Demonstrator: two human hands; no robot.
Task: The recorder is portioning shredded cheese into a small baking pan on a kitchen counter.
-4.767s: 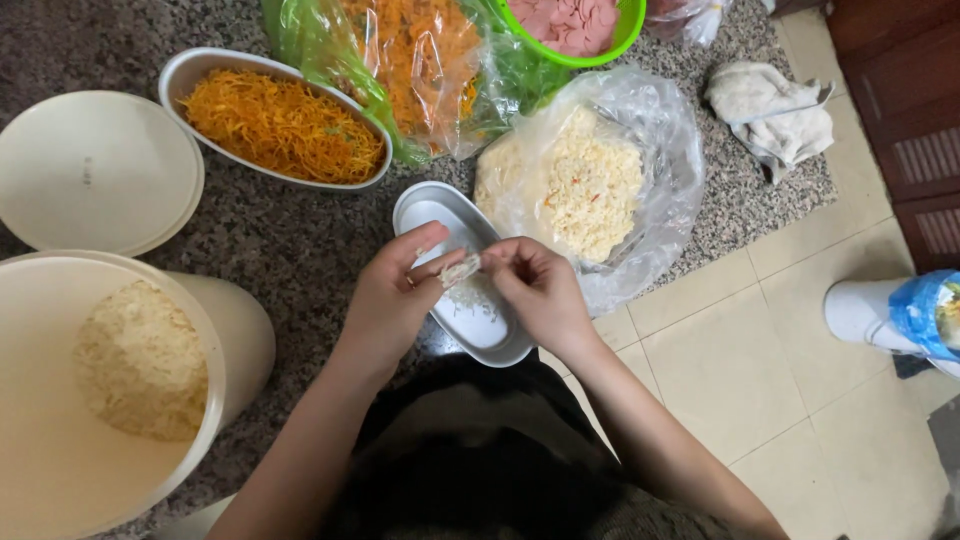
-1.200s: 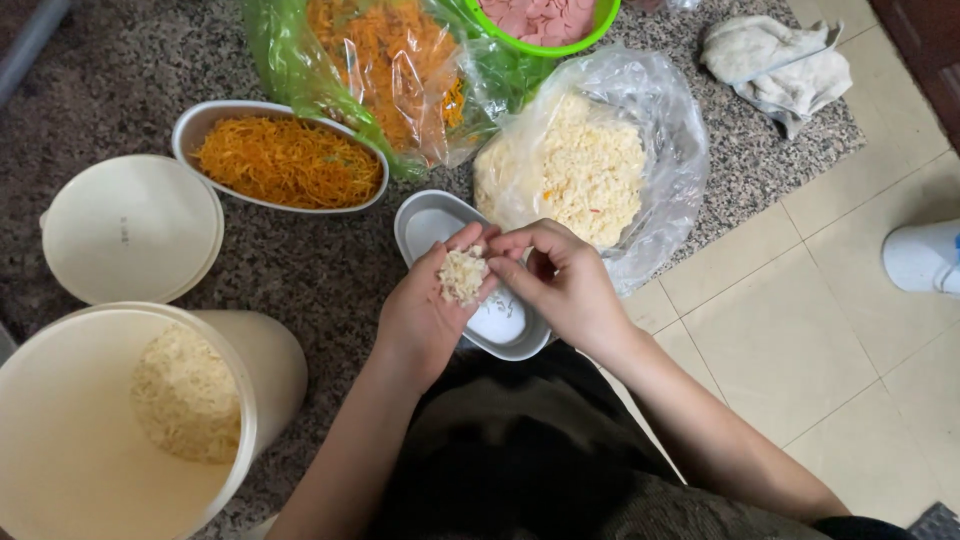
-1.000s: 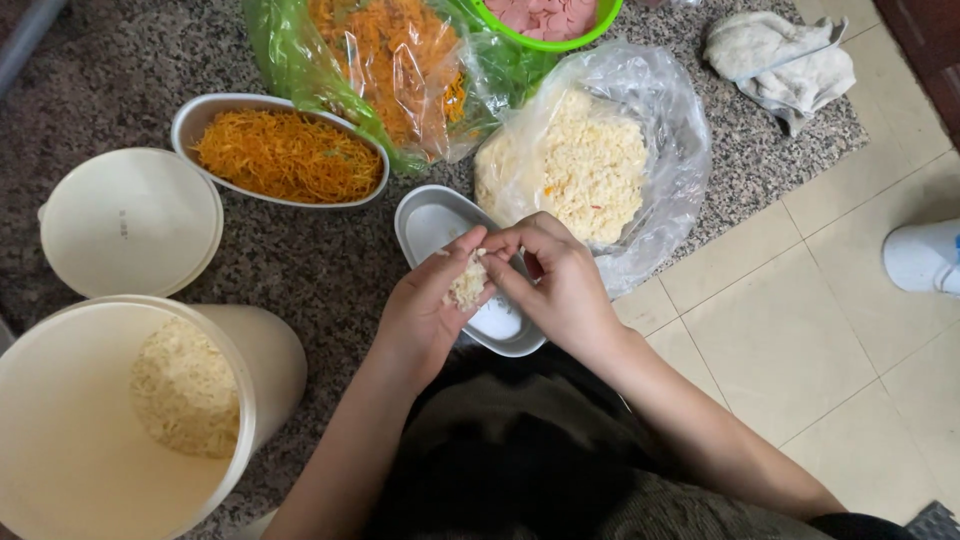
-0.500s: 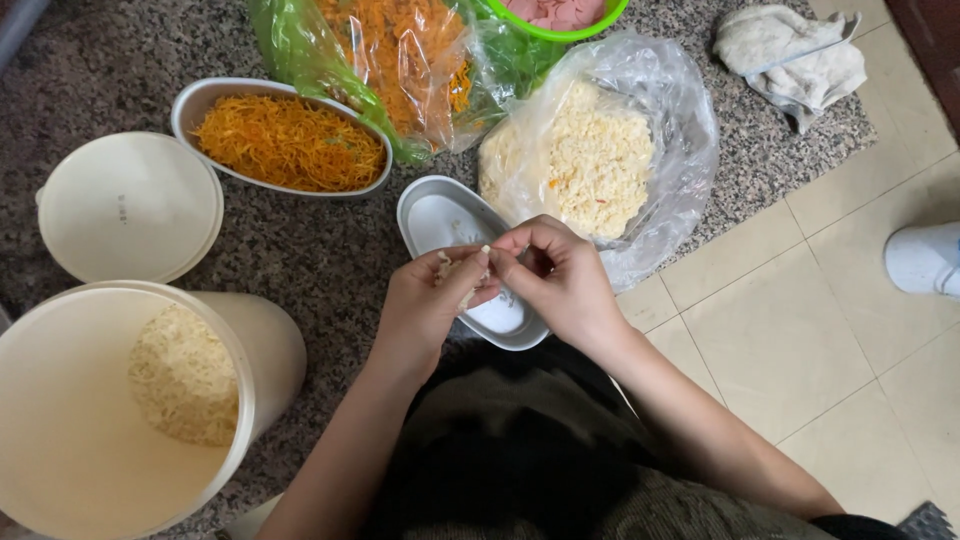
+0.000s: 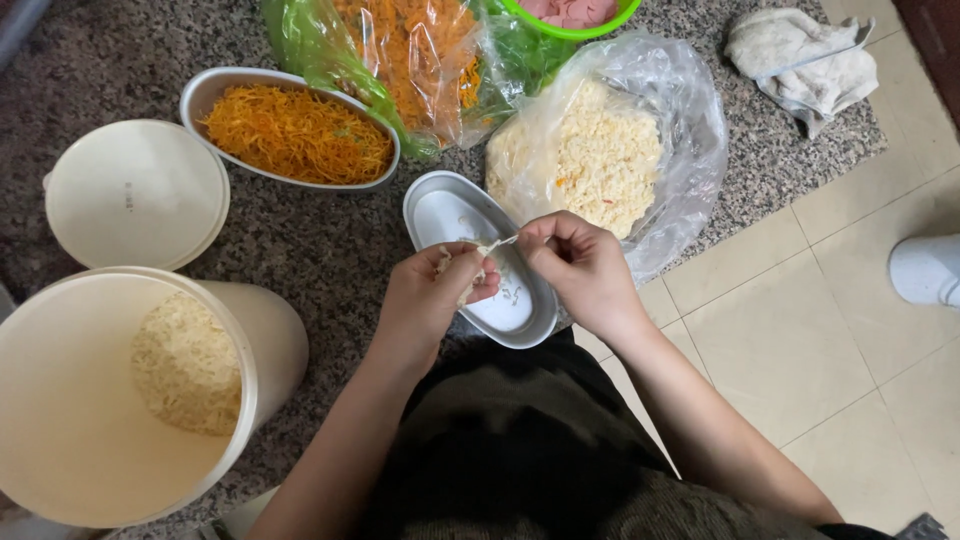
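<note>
From the head view I see both hands meeting over the empty oval metal tin (image 5: pixel 480 262) at the counter's edge. My left hand (image 5: pixel 432 295) is cupped and closed round a small pale clump of shredded filling (image 5: pixel 466 283), thumb pressed over it; my right hand (image 5: pixel 580 268) pinches a thin strand (image 5: pixel 497 243) that runs from that clump, fingertips drawn tight together. The clump sits just above the tin, not in it — only a few stray shreds lie on the tin's floor.

Just beyond the right hand lies a clear bag of pale crumbled mix (image 5: pixel 600 155), open at the top. Further back, a second oval tin of shredded orange vegetable (image 5: pixel 295 130), a green-tinted bag of the same (image 5: pixel 410 55), and a green bowl of pink meat (image 5: pixel 570 12) at the frame's edge. To the left stand a cream tub holding pale grated stuff (image 5: pixel 150 390) and its round lid (image 5: pixel 135 195) flat on the granite; a crumpled cloth (image 5: pixel 800 55) lies far right.

I judge the work early — the near tin is almost bare, the supplies barely dented.
</note>
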